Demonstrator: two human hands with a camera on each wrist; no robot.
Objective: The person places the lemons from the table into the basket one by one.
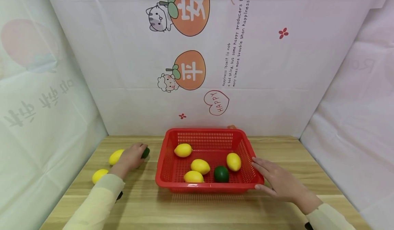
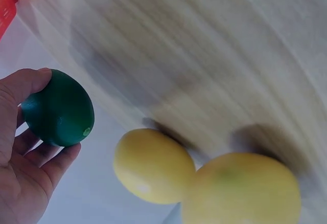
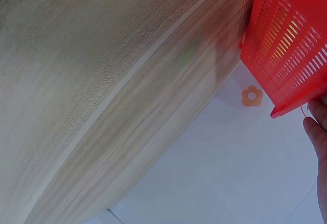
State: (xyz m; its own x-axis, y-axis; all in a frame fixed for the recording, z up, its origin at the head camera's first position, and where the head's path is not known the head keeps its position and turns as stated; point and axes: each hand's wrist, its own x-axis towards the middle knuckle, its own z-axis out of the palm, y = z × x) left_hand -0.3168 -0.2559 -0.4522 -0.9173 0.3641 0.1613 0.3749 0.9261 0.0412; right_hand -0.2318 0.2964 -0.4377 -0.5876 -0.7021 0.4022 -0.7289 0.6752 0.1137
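Observation:
My left hand [image 1: 132,156] grips a dark green oval fruit [image 2: 62,110] between thumb and fingers, at the table's left side. In the left wrist view, its rounded end with a small pale mark shows beyond the fingertips. Close to this hand are two yellow lemons, one [image 1: 115,157] partly hidden behind it and another [image 1: 99,176] nearer the forearm. A red plastic basket [image 1: 203,185] stands mid-table, holding several lemons [image 1: 183,150] and one dark green fruit [image 1: 221,174]. With fairly straight fingers, my right hand [image 1: 281,182] touches the basket's right rim near its front corner.
The wood-grained table [image 1: 138,209] ends at a white printed cloth [image 1: 132,110] behind it. More white cloth hangs along the left [image 1: 55,120] and right [image 1: 354,137] sides. Between the left hand and the basket lies a narrow strip of tabletop.

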